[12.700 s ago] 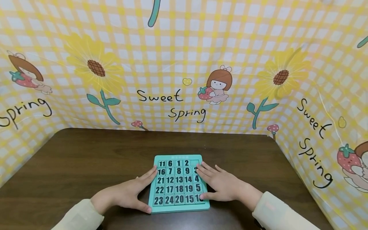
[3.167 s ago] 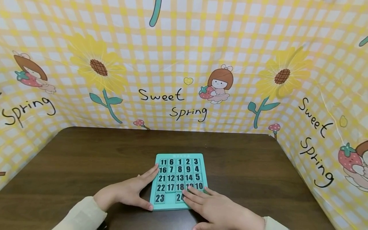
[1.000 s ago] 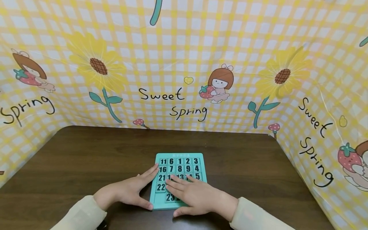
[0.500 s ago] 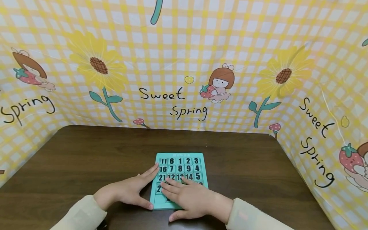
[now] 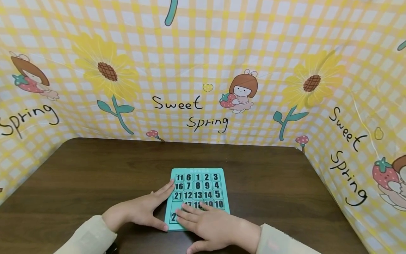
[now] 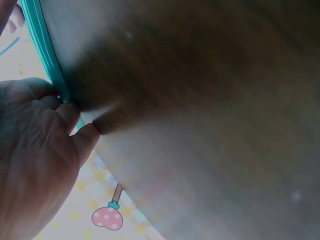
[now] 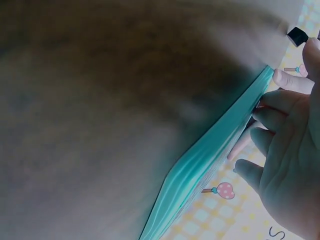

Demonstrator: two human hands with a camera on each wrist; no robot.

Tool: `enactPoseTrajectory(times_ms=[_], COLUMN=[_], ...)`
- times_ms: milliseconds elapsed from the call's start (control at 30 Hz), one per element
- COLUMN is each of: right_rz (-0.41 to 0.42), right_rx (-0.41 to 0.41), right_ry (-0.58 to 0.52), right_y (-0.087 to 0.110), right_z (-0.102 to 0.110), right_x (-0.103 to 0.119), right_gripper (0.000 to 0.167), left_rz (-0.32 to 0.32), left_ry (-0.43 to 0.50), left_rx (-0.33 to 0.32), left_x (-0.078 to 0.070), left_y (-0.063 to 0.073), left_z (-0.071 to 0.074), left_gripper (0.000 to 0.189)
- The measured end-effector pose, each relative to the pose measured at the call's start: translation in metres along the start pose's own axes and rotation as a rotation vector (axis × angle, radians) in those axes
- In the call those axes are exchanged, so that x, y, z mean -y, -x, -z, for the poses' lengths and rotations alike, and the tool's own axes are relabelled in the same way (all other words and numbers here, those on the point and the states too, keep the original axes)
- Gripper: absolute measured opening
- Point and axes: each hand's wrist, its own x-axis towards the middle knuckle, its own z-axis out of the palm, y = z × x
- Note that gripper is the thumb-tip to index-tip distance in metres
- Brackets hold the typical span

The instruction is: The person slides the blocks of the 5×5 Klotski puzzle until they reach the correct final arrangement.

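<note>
A teal sliding number puzzle [image 5: 197, 189] lies flat on the table, its black-numbered tiles in a square grid. My left hand [image 5: 142, 210] touches the left edge with straight fingers, thumb at the near left corner. Over the near rows, my right hand [image 5: 213, 225] lies with outstretched fingers, fingertips on the tiles near the bottom left. It hides most of the bottom row. The vacant space [image 5: 177, 204] is in the fourth row, leftmost column. Below it, a tile [image 5: 173, 217] shows only a 2. Both wrist views show the puzzle's teal side beside the fingers.
The dark brown wooden table [image 5: 104, 165] extends around the puzzle. A yellow checked cloth [image 5: 177, 63] with printed flowers and girls hangs behind it and along both sides.
The vacant space went from top right to the bottom row, then leftward to its corner. Since half a second ago, the tile above has slid down under my right hand. My left hand stayed put.
</note>
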Motion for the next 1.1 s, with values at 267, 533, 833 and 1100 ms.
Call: enactPoseTrajectory(times_ms=[267, 533, 833, 1100], right_rz=[-0.025, -0.084, -0.100, -0.083], right_rx=[-0.049, -0.054, -0.023, 0.007], right_ry=[-0.047, -0.101, -0.088, -0.064], right_y=[-0.007, -0.022, -0.028, -0.021], right_z=[0.002, 0.002, 0.005, 0.007], right_x=[-0.019, -0.036, -0.034, -0.020], right_gripper=[0.089, 0.098, 0.100, 0.099], left_rz=[0.008, 0.015, 0.015, 0.008], left_ry=[0.009, 0.010, 0.014, 0.007], left_rx=[0.005, 0.006, 0.008, 0.007], left_x=[0.000, 0.002, 0.001, -0.002], left_y=[0.000, 0.000, 0.000, 0.000], left_z=[0.000, -0.001, -0.001, 0.002], left_gripper=[0.118, 0.117, 0.117, 0.117])
